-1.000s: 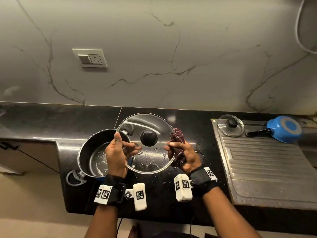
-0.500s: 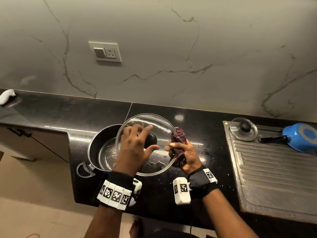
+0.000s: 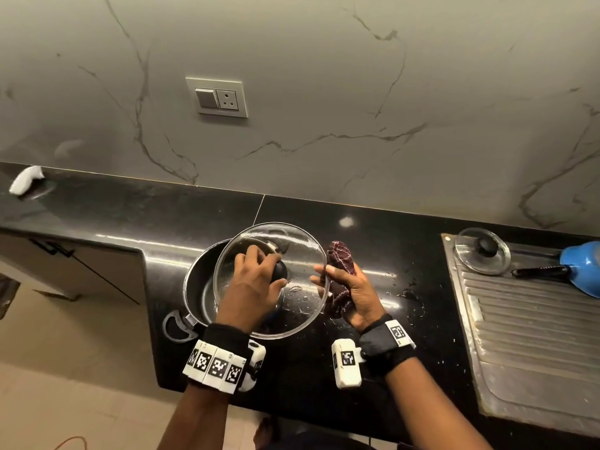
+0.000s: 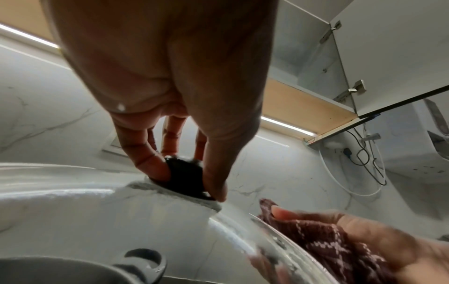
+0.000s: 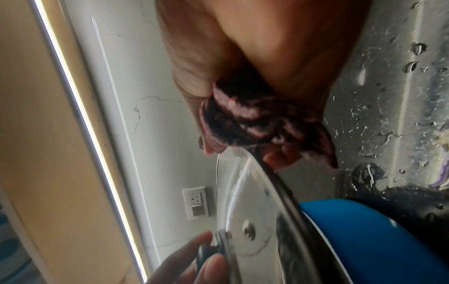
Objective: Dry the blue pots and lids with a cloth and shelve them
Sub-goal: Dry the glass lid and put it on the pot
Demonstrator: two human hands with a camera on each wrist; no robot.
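Note:
A large glass lid [image 3: 300, 254] with a steel rim is held above the black counter, over the right side of the big pot [image 3: 199, 290]. My left hand [image 3: 256, 277] grips its black knob [image 4: 185, 176] from above. My right hand [image 3: 344, 287] holds a bunched maroon cloth [image 3: 339, 254] and pinches the lid's right rim [image 5: 252, 163] through it. The pot's blue outer wall [image 5: 364, 238] shows below the lid in the right wrist view. A small glass lid [image 3: 482, 250] and a blue saucepan [image 3: 581, 267] with a black handle lie on the steel drainboard [image 3: 519, 336].
Water drops speckle the counter [image 3: 406, 290] to the right of the cloth. A white object [image 3: 26, 180] lies at the counter's far left. A wall socket [image 3: 217, 97] sits on the marble backsplash. An open wall cupboard [image 4: 316, 67] hangs overhead.
My left hand left the lid's left rim and came over the top onto the knob. The right hand kept its cloth pinch on the right rim. The head camera shifted left.

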